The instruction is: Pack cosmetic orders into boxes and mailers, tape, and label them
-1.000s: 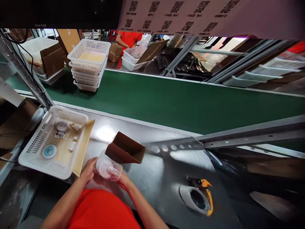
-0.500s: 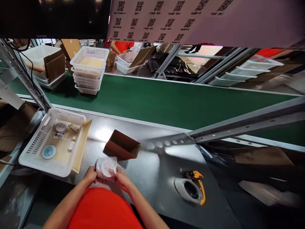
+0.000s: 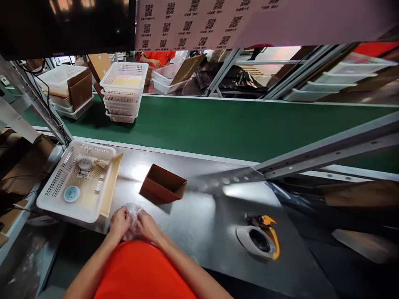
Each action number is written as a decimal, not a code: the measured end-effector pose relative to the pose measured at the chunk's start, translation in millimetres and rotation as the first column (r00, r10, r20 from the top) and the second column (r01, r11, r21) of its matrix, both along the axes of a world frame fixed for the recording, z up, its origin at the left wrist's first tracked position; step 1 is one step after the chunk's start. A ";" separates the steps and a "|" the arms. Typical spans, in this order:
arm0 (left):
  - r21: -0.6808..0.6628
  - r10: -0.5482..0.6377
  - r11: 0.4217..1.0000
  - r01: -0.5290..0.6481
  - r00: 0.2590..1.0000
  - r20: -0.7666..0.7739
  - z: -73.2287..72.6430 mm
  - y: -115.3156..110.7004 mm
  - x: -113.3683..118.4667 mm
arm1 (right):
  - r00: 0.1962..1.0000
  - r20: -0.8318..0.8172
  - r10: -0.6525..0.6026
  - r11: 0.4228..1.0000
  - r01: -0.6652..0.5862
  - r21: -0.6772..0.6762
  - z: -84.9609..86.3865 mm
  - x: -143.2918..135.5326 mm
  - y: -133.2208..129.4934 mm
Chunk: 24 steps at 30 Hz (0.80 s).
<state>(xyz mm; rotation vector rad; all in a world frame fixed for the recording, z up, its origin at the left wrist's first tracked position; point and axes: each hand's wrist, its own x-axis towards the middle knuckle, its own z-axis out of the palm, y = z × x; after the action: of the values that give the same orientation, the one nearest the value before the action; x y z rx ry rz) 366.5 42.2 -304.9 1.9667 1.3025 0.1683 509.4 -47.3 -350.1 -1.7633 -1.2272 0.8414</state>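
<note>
Both my hands hold a small round item wrapped in clear bubble wrap (image 3: pixel 133 214) at the near edge of the steel table (image 3: pixel 202 220). My left hand (image 3: pixel 120 223) grips its left side and my right hand (image 3: pixel 149 226) covers its right side, hiding most of it. An open brown cardboard box (image 3: pixel 162 189) lies just beyond my hands. To the left stands a white plastic basket (image 3: pixel 56 199) holding a round blue-lidded tin (image 3: pixel 72 193), a small jar and little bottles, with a yellowish board (image 3: pixel 111 187) leaning at its right side.
A tape dispenser with a yellow-black blade (image 3: pixel 260 238) sits on the table at right. Behind runs a green conveyor belt (image 3: pixel 237 124) carrying stacked white baskets (image 3: pixel 123 93). A person in orange (image 3: pixel 156 58) works across the belt. A metal rail (image 3: pixel 327 155) slants over the right side.
My hands have drawn the bubble-wrapped item closer to my body and lower, closing over it so less of it shows. The view shifted slightly.
</note>
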 end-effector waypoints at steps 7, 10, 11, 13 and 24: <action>-0.003 -0.043 0.999 0.043 0.999 0.006 3.5 -1.1 0.7 | 0.921 0.226 -0.319 0.931 0.349 -0.106 -0.6 23.5 -9.9; 0.074 -0.051 0.996 0.057 0.995 -0.087 12.6 -10.3 22.5 | 0.930 0.229 -0.286 0.923 0.332 -0.196 2.8 21.4 -3.4; 0.114 -0.037 0.992 0.050 0.993 -0.113 16.1 -11.1 29.9 | 0.934 0.236 -0.270 0.930 0.316 -0.186 6.3 20.0 -2.0; 0.165 -0.003 0.986 0.028 0.988 -0.153 23.0 -7.9 41.7 | 0.932 0.268 -0.244 0.942 0.294 -0.165 16.4 18.2 -0.5; 0.171 -0.036 0.980 0.097 0.942 -0.333 77.5 10.5 19.0 | 0.868 0.475 -0.144 0.907 0.308 -0.287 87.5 41.4 -2.5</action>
<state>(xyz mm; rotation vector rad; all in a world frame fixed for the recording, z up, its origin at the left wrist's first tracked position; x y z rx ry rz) 385.4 52.7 -227.5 2.2667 1.4701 -0.0801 550.8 -49.8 -262.6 -2.4478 -1.1560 0.5532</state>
